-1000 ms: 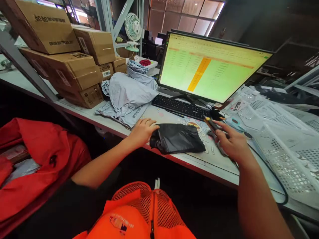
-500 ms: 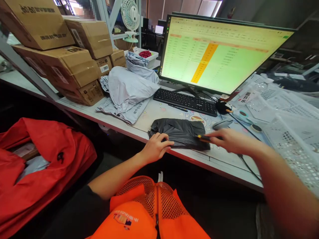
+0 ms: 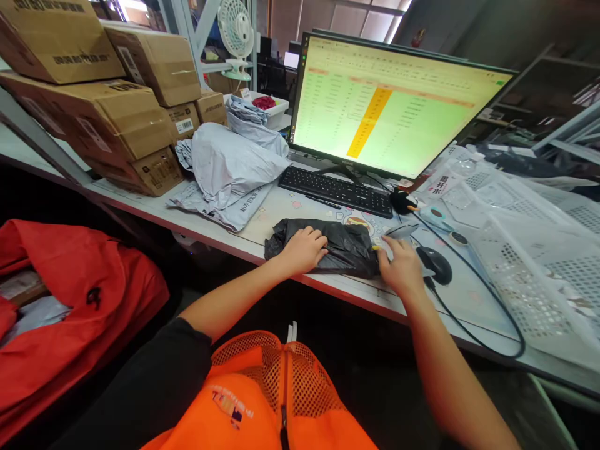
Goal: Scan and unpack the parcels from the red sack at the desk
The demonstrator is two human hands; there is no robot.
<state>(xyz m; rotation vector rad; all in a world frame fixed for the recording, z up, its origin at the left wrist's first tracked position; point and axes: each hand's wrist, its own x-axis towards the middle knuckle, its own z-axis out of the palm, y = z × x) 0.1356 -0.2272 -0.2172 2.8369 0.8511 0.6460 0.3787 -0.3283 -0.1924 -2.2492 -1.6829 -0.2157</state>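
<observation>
A black plastic parcel [image 3: 349, 247] lies flat near the front edge of the desk, crumpled at its left end. My left hand [image 3: 304, 249] rests over its left half, fingers curled together and pressing on the plastic. At the parcel's right end is my right hand [image 3: 400, 265], slightly blurred. A small yellow end of a utility knife [image 3: 376, 248] shows by its thumb; most of the knife is hidden by the hand. Just right of that hand sits a black mouse [image 3: 435, 265], with its cable looping along the desk.
A keyboard [image 3: 335, 190] and monitor [image 3: 384, 106] stand behind the parcel. Grey mailer bags [image 3: 234, 165] and stacked cardboard boxes [image 3: 112, 119] are at left. White perforated baskets [image 3: 534, 262] crowd the right. A red bag [image 3: 107, 300] stands open at lower left.
My left hand has moved from the parcel's front edge onto its top. My right hand, with the knife, has shifted to the parcel's right end. The view has turned slightly right.
</observation>
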